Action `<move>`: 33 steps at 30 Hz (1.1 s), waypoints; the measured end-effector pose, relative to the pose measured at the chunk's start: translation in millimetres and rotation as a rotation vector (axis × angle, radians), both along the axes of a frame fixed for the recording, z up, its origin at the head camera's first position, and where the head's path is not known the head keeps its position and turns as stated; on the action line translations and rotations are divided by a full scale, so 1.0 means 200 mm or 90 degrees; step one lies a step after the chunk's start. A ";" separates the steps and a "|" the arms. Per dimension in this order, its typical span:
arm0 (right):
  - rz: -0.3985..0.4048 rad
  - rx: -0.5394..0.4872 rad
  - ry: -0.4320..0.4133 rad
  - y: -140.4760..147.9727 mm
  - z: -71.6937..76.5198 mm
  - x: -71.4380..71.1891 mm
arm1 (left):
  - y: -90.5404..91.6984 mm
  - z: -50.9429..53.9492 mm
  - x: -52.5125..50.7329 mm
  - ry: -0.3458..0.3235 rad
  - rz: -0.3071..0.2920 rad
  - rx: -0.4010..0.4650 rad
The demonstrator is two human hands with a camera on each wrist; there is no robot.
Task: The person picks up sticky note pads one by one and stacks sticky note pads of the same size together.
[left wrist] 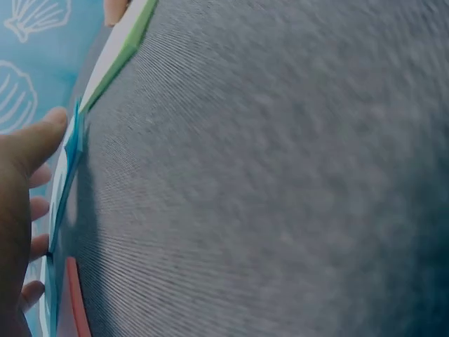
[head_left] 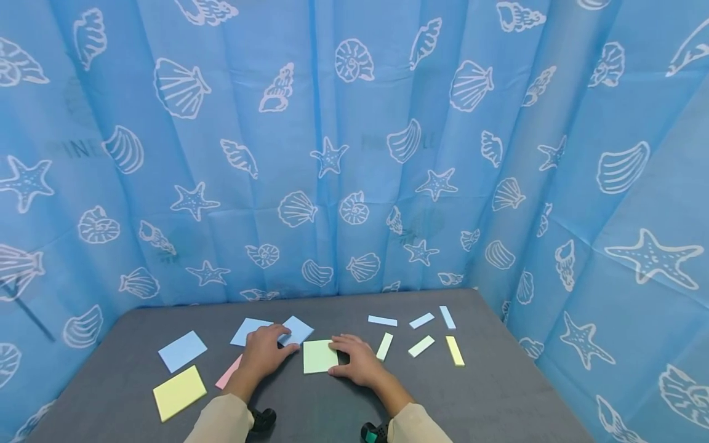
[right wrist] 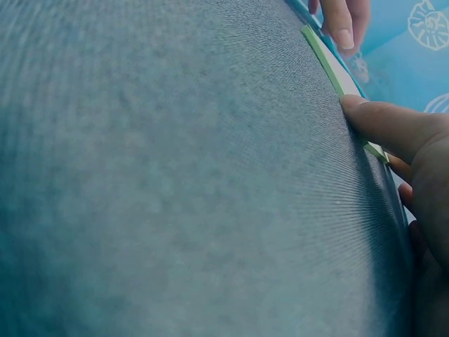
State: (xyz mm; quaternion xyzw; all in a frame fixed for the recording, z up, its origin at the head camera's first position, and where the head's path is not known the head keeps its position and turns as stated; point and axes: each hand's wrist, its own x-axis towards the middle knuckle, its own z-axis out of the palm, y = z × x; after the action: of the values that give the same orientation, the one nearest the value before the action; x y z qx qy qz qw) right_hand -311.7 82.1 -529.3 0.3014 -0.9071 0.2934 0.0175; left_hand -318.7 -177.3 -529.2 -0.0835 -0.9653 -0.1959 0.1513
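In the head view, a square pale green sticky note pad (head_left: 318, 357) lies on the dark grey table. My right hand (head_left: 359, 362) grips it at its right side, with the thumb (right wrist: 379, 121) against the pad's edge in the right wrist view. My left hand (head_left: 264, 352) is over a light blue sticky note pad (head_left: 298, 331), its thumb and fingers spread apart. A second light blue pad (head_left: 245, 331) lies behind that hand. Left of the wrist, a pink pad (head_left: 228, 373) is partly hidden by the forearm.
At the left lie another blue pad (head_left: 183, 351) and a yellow pad (head_left: 179, 393). Several narrow strips lie at the right, among them a blue strip (head_left: 382, 320), a green strip (head_left: 421, 346) and a yellow strip (head_left: 455, 351). A blue shell-print curtain (head_left: 327, 197) hangs behind the table.
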 end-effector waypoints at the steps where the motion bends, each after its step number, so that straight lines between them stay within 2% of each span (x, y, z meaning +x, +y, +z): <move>1: 0.000 -0.002 0.001 0.00 0.00 0.00 | 0.00 0.00 0.00 0.004 -0.005 -0.004; 6: 0.003 -0.007 0.006 0.01 0.00 0.00 | 0.00 -0.01 0.00 0.024 -0.008 -0.013; 11: 0.004 -0.007 0.000 0.01 0.00 0.01 | -0.01 0.01 0.01 0.039 0.027 -0.039; 16: 0.007 -0.008 0.009 0.01 0.00 0.01 | -0.02 0.02 0.01 0.003 0.074 -0.046; 20: 0.007 -0.009 0.008 0.01 0.00 0.01 | -0.02 0.02 0.01 -0.033 0.094 -0.037; 26: 0.004 -0.010 -0.009 0.00 0.00 0.00 | -0.03 0.00 0.00 -0.053 0.104 -0.001; 33: -0.001 -0.012 -0.004 0.00 0.00 0.00 | -0.02 -0.01 0.00 -0.048 0.121 0.096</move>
State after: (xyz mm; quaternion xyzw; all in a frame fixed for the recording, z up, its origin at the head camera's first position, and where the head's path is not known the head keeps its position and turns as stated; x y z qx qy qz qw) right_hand -310.9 81.8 -529.5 0.2993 -0.9047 0.3026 0.0176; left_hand -318.4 -181.5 -531.0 0.0274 -0.9564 -0.2555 0.1385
